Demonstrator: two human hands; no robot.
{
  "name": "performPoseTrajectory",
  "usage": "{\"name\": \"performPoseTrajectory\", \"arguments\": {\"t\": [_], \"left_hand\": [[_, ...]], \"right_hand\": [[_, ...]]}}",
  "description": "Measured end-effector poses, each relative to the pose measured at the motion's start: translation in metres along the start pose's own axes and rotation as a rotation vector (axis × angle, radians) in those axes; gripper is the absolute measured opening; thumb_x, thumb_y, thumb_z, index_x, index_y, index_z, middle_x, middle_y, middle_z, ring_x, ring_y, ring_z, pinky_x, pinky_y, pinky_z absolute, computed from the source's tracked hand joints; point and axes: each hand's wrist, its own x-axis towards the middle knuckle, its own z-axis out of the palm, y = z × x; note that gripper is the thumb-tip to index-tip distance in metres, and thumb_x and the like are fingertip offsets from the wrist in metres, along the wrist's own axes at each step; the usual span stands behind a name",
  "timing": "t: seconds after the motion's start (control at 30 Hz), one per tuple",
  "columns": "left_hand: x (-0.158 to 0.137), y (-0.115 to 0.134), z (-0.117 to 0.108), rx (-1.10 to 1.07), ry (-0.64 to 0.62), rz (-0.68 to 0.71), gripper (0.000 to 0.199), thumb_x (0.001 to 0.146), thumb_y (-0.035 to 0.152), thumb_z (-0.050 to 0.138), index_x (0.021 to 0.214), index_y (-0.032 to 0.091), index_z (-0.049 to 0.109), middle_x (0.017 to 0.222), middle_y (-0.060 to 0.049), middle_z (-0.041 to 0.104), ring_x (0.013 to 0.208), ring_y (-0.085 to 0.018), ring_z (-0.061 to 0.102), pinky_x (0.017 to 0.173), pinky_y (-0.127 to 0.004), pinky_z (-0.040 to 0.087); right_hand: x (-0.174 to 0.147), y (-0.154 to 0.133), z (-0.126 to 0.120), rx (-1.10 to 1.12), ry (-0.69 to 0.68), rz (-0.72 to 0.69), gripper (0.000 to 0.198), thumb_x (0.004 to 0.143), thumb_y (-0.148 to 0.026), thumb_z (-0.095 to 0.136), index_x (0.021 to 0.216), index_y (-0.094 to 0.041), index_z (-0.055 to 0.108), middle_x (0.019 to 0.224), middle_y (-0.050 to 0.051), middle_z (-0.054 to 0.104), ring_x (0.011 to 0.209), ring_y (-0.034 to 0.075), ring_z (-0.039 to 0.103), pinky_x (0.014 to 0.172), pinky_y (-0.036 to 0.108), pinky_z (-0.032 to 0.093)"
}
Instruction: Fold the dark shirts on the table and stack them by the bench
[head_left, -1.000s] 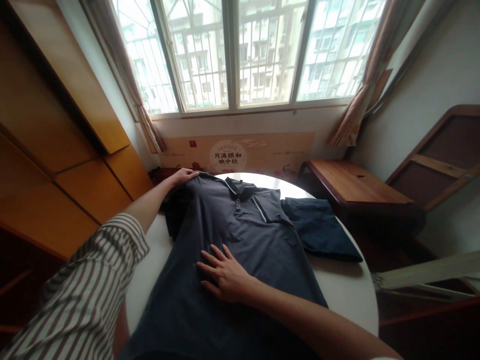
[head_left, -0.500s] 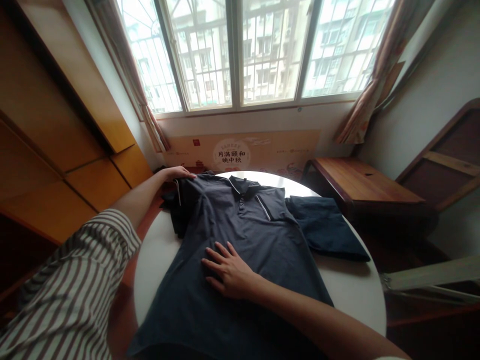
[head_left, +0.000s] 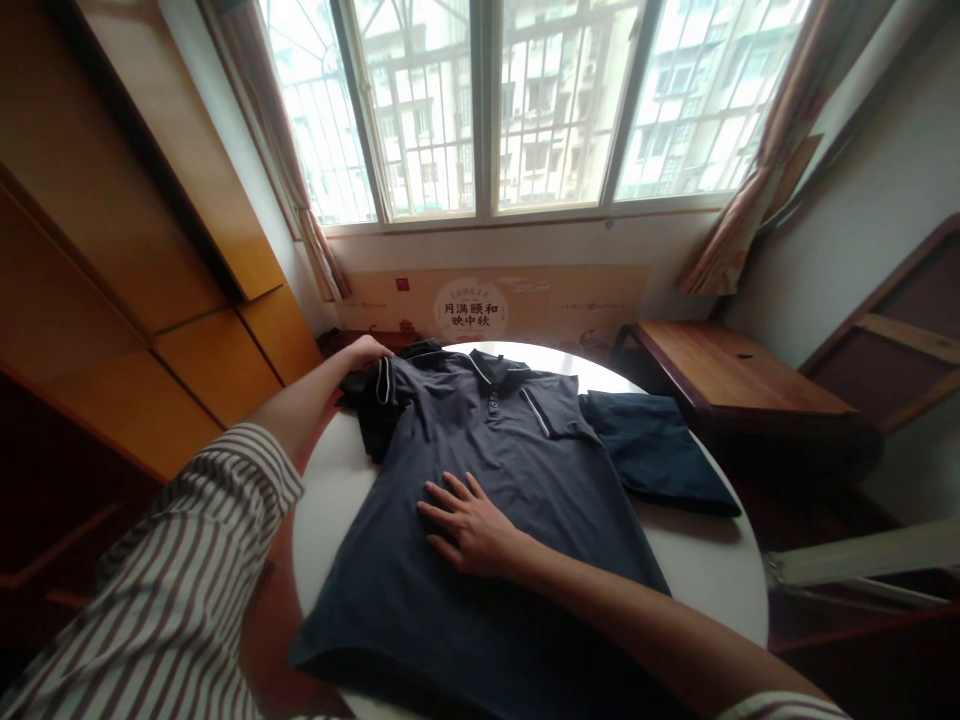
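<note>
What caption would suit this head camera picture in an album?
Right hand flat on a dark polo shirt on a round white table; left hand at its sleeve.

Bare tabletop (head_left: 697,570) beyond folded garment (head_left: 660,455)

Dark grey polo shirt (head_left: 495,470) with white-trimmed collar and placket is lying flat, front up, on the round white table (head_left: 705,570), collar toward the far edge, hem overhanging the near edge, left sleeve folding inward.

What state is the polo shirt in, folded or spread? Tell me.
Mostly spread. The polo shirt lies flat, front up, on the round table under the right hand; only its sleeve by the left hand is turned inward.
</note>
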Motion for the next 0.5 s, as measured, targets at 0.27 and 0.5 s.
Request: {"name": "performPoseTrajectory", "arguments": {"t": [0.27,0.5], "left_hand": [[-0.013,0.037,0.098,-0.057,-0.228,0.336,0.042,0.088,0.048,0.062,0.115,0.016,0.061,0.080,-0.006,0.070,0.059,-0.014,0.064,0.056,-0.023,0.049],[0.030,0.020,0.112,0.113,0.119,0.433,0.029,0.077,0.025,0.070,0.102,0.011,0.067,0.112,-0.015,0.068,0.110,-0.025,0.061,0.097,-0.031,0.046]], "right_hand": [[-0.002,-0.002,-0.001,0.001,0.002,0.008,0.055,0.097,-0.048,0.041,0.148,-0.027,0.041,0.158,0.007,0.032,0.147,0.034,0.021,0.116,0.062,0.013],[0.007,0.012,-0.014,0.026,0.015,-0.069,0.047,0.094,-0.045,0.052,0.136,-0.025,0.056,0.146,0.010,0.051,0.135,0.033,0.042,0.110,0.054,0.033]]}}
